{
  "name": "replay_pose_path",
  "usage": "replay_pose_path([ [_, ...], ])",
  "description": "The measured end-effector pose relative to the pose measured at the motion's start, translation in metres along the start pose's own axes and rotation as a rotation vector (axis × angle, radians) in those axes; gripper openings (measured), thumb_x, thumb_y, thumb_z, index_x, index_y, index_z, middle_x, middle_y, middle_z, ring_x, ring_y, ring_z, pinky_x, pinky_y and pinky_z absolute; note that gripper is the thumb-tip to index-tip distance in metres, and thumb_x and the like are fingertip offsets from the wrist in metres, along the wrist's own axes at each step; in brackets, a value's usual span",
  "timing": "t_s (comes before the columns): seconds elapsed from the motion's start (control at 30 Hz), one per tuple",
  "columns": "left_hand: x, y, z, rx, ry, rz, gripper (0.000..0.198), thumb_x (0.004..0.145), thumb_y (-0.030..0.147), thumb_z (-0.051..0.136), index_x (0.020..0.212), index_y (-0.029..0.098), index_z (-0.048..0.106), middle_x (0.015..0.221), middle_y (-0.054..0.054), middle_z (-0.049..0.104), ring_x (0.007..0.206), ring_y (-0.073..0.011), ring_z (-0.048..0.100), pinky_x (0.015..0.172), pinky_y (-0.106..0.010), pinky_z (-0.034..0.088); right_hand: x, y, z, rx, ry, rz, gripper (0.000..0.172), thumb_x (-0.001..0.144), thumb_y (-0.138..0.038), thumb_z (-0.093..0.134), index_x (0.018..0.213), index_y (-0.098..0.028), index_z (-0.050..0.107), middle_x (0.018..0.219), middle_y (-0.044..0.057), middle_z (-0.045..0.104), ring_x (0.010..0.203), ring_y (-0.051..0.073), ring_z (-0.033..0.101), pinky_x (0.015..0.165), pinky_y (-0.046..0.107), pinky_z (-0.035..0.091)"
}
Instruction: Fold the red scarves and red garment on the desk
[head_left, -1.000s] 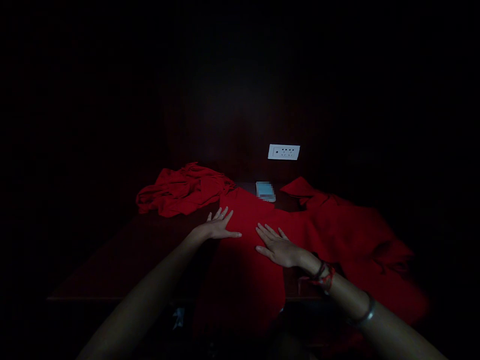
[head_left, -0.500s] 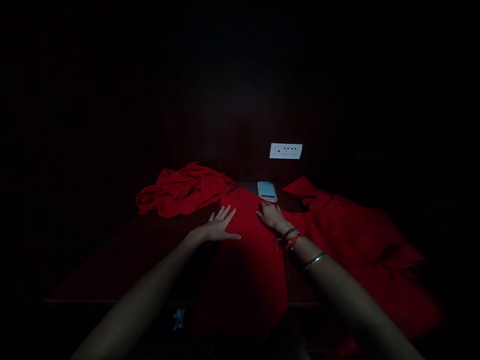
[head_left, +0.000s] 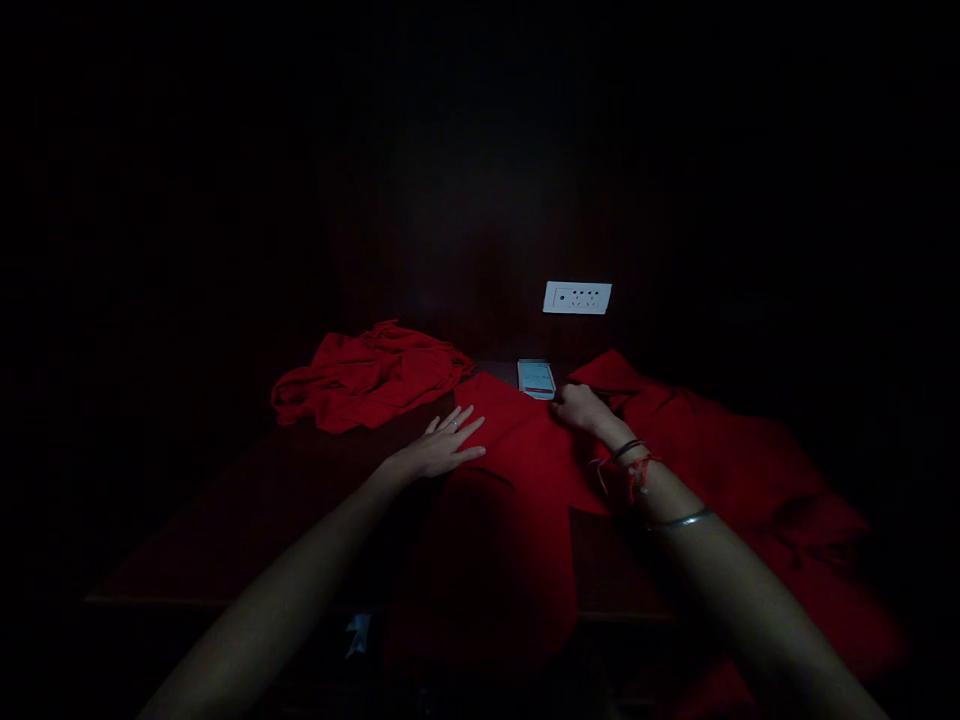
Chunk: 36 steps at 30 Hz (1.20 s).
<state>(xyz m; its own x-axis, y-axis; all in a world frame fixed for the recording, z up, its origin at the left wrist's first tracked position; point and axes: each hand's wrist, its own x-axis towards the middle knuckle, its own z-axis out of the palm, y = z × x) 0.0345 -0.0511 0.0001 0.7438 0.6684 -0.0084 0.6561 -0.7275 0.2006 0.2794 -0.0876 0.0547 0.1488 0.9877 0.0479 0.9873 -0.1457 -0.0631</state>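
Observation:
A piece of red cloth (head_left: 517, 540) lies over the table, and its near end hangs past the front edge. My left hand (head_left: 446, 445) rests with spread fingers on the cloth's left side, a ring on one finger. At the far right corner of the same cloth, just in front of the phone (head_left: 536, 377), my right hand (head_left: 583, 407) is closed, its fingers curled down on the fabric. Several bracelets circle the right wrist. The right fingertips are partly hidden.
A crumpled red cloth heap (head_left: 367, 375) sits at the back left. More red fabric (head_left: 720, 450) spreads over the right side. A white socket panel (head_left: 577, 298) is on the dark back wall. The table's front edge (head_left: 187, 601) shows dimly; surroundings are very dark.
My right hand has moved to the right and its fingers have curled closed, drawing the cloth's upper part rightward with slight creases. My left hand stays nearly in place.

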Motion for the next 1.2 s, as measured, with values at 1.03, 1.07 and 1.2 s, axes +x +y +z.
replay_pose_path([
  [1.03,-0.023,0.001,-0.025,-0.018,-0.224,-0.015,0.079,0.071,0.047,0.047,0.131,0.025,0.001,0.136,-0.007,-0.009,0.122,-0.0259,-0.008,0.096,-0.044,0.011,-0.064,-0.007,0.037,-0.042,0.166,-0.488,0.056,0.079,-0.054,0.024,0.128,-0.029,0.019,0.133,0.005,0.023,0.118,0.028,0.021,0.089,0.052,0.023],
  [1.07,-0.024,0.002,-0.026,-0.024,-0.226,-0.011,0.075,0.073,0.042,0.046,0.131,0.025,0.001,0.136,-0.006,-0.007,0.123,-0.0252,-0.007,0.096,-0.043,0.012,-0.068,-0.013,0.04,-0.03,0.132,-0.484,0.057,0.078,-0.055,0.024,0.129,-0.03,0.015,0.135,0.005,0.02,0.12,0.029,0.017,0.088,0.055,0.022],
  [1.2,-0.025,0.009,-0.028,0.056,-0.09,0.051,0.068,0.073,0.02,0.044,0.13,0.025,0.009,0.138,-0.005,0.0,0.124,-0.0229,-0.003,0.097,-0.041,0.013,-0.083,-0.022,0.049,0.003,0.213,-0.438,0.061,0.078,-0.054,0.025,0.131,-0.028,0.007,0.137,0.003,0.01,0.123,0.029,0.003,0.092,0.057,0.012],
])
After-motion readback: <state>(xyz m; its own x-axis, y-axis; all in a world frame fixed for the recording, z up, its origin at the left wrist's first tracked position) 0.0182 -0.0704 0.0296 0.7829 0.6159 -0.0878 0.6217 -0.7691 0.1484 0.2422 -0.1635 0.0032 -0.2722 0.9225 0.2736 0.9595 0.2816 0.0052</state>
